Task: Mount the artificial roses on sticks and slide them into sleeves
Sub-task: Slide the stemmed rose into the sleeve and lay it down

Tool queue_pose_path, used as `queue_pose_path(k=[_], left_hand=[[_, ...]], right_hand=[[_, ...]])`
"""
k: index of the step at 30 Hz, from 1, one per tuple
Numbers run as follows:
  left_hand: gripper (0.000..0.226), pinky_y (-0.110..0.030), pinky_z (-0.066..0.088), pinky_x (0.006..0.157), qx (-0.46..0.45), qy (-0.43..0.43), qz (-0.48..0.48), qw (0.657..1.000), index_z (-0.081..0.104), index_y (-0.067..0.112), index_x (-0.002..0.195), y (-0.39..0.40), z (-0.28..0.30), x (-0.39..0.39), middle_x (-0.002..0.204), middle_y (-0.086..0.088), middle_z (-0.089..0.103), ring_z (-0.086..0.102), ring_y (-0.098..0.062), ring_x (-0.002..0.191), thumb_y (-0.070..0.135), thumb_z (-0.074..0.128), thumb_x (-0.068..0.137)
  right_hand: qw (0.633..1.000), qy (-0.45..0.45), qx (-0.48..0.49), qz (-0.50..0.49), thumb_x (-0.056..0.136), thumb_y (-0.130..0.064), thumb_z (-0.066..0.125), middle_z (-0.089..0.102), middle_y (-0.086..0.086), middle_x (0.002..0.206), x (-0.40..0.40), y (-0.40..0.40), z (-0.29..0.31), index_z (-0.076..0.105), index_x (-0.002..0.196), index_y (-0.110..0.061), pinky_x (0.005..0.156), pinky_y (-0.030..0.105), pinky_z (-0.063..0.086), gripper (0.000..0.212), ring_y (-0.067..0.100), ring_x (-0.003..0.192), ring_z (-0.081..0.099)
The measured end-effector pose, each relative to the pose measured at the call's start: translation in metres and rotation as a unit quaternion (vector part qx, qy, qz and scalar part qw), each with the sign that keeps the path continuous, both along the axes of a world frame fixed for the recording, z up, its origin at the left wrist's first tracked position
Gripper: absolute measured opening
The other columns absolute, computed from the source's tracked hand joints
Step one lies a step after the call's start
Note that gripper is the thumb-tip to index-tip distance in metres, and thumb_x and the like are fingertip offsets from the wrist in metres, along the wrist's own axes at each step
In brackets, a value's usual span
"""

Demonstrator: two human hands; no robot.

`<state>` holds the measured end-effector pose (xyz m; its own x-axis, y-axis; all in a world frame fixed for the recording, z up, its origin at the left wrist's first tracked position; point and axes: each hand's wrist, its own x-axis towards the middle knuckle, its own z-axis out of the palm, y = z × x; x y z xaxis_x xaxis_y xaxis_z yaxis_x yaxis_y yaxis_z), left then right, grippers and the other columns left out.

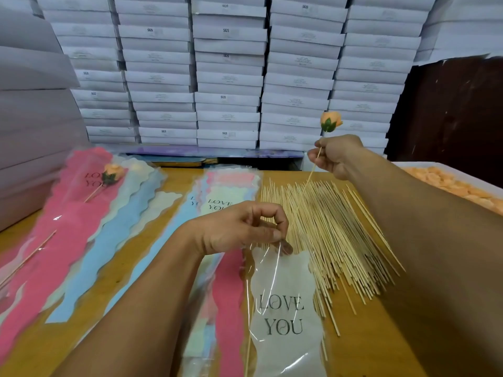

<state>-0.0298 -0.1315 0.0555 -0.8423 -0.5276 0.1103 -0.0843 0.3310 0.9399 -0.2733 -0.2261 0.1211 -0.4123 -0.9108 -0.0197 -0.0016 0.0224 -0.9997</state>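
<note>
My right hand [339,155] pinches a thin wooden stick with an orange rose [330,122] mounted on its top, held up above the pile of sticks [334,235]. The stick slants down and left toward a white "LOVE YOU" sleeve [285,317], and its lower end shows along the sleeve's left side. My left hand [245,227] pinches the clear top edge of that sleeve over the table. A finished rose in a pink sleeve [81,208] lies at the left.
A stack of spare sleeves [220,191] lies in the middle of the wooden table [362,336]. Blue and white sleeves [114,240] lie beside the pink one. A white tray of orange rose heads [457,186] sits at the right. Stacked white boxes [228,77] form a wall behind.
</note>
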Motion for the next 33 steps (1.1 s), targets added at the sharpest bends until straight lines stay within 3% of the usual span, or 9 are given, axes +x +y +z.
queue_pose_path(k=[6, 10, 13, 15, 18, 22, 25, 29, 33], left_hand=[[0.005, -0.022, 0.048, 0.080, -0.011, -0.021, 0.005, 1.000, 0.056, 0.001, 0.101, -0.002, -0.001, -0.002, 0.097, -0.014, 0.069, 0.068, -0.019, 0.096, 0.000, 0.052, 0.099], [0.008, -0.026, 0.050, 0.084, 0.001, -0.016, 0.005, 1.000, 0.057, 0.005, 0.099, 0.001, -0.001, -0.004, 0.093, -0.009, 0.068, 0.067, -0.025, 0.094, -0.001, 0.051, 0.099], [0.005, -0.046, 0.048, 0.087, -0.012, -0.023, 0.033, 0.999, 0.058, 0.007, 0.099, 0.003, 0.001, -0.004, 0.098, -0.027, 0.066, 0.065, -0.040, 0.107, 0.006, 0.053, 0.097], [0.004, -0.051, 0.037, 0.080, -0.019, -0.033, 0.057, 0.998, 0.057, 0.007, 0.099, 0.002, 0.001, -0.004, 0.106, -0.031, 0.066, 0.067, -0.034, 0.099, 0.009, 0.053, 0.097], [0.004, -0.046, 0.033, 0.077, -0.025, -0.047, 0.088, 0.995, 0.056, 0.008, 0.098, -0.001, -0.001, -0.003, 0.109, -0.027, 0.069, 0.059, -0.032, 0.095, 0.008, 0.052, 0.100], [0.005, -0.024, 0.047, 0.080, -0.016, -0.014, 0.104, 0.994, 0.053, -0.001, 0.099, 0.001, 0.000, -0.005, 0.096, -0.015, 0.070, 0.069, -0.025, 0.100, 0.001, 0.049, 0.101], [0.005, -0.030, 0.048, 0.091, -0.015, 0.008, 0.122, 0.992, 0.052, -0.002, 0.099, 0.001, 0.001, -0.006, 0.094, -0.010, 0.067, 0.070, -0.027, 0.106, 0.000, 0.048, 0.101], [0.006, -0.017, 0.048, 0.081, -0.035, 0.052, 0.151, 0.987, 0.055, 0.000, 0.097, 0.002, 0.003, -0.006, 0.090, -0.009, 0.071, 0.071, -0.018, 0.090, 0.000, 0.050, 0.100], [0.007, -0.008, 0.045, 0.072, -0.050, 0.052, 0.180, 0.981, 0.055, 0.000, 0.098, 0.000, 0.002, -0.006, 0.087, -0.013, 0.075, 0.071, -0.013, 0.082, 0.006, 0.053, 0.101]], right_hand=[[0.999, 0.014, 0.000, 0.031, 0.102, -0.005, 0.054, 0.069, 0.017, 0.082, 0.012, -0.002, -0.002, 0.062, 0.112, 0.002, 0.040, 0.019, 0.049, 0.015, 0.011, 0.041, 0.061], [0.999, 0.019, 0.001, 0.050, 0.103, -0.006, 0.053, 0.067, 0.017, 0.077, 0.020, 0.002, -0.008, 0.060, 0.109, 0.001, 0.039, 0.019, 0.048, 0.012, 0.011, 0.040, 0.060], [0.997, 0.023, 0.011, 0.074, 0.103, -0.006, 0.051, 0.069, 0.019, 0.079, 0.027, 0.005, -0.013, 0.059, 0.106, 0.002, 0.039, 0.020, 0.049, 0.012, 0.014, 0.042, 0.063], [0.995, 0.023, 0.023, 0.096, 0.104, -0.007, 0.050, 0.071, 0.018, 0.075, 0.032, 0.008, -0.019, 0.057, 0.104, 0.003, 0.039, 0.021, 0.050, 0.013, 0.017, 0.045, 0.066], [0.989, 0.013, 0.040, 0.145, 0.103, -0.009, 0.050, 0.074, 0.015, 0.067, 0.038, 0.018, -0.027, 0.057, 0.104, 0.001, 0.040, 0.022, 0.050, 0.012, 0.019, 0.052, 0.070], [0.975, 0.018, 0.063, 0.212, 0.103, -0.017, 0.053, 0.076, 0.010, 0.072, 0.043, 0.037, -0.037, 0.062, 0.101, -0.005, 0.042, 0.022, 0.051, 0.015, 0.017, 0.057, 0.071], [0.959, 0.054, 0.077, 0.266, 0.100, -0.021, 0.057, 0.073, 0.001, 0.069, 0.046, 0.055, -0.043, 0.069, 0.091, -0.011, 0.045, 0.020, 0.044, 0.017, 0.011, 0.056, 0.067], [0.945, 0.077, 0.065, 0.311, 0.093, -0.014, 0.062, 0.064, 0.001, 0.062, 0.050, 0.077, -0.051, 0.070, 0.074, -0.011, 0.050, 0.024, 0.039, 0.021, 0.011, 0.053, 0.054], [0.948, 0.063, 0.023, 0.311, 0.083, -0.002, 0.061, 0.062, 0.009, 0.064, 0.053, 0.089, -0.059, 0.072, 0.083, -0.002, 0.052, 0.026, 0.039, 0.010, 0.019, 0.058, 0.053]])
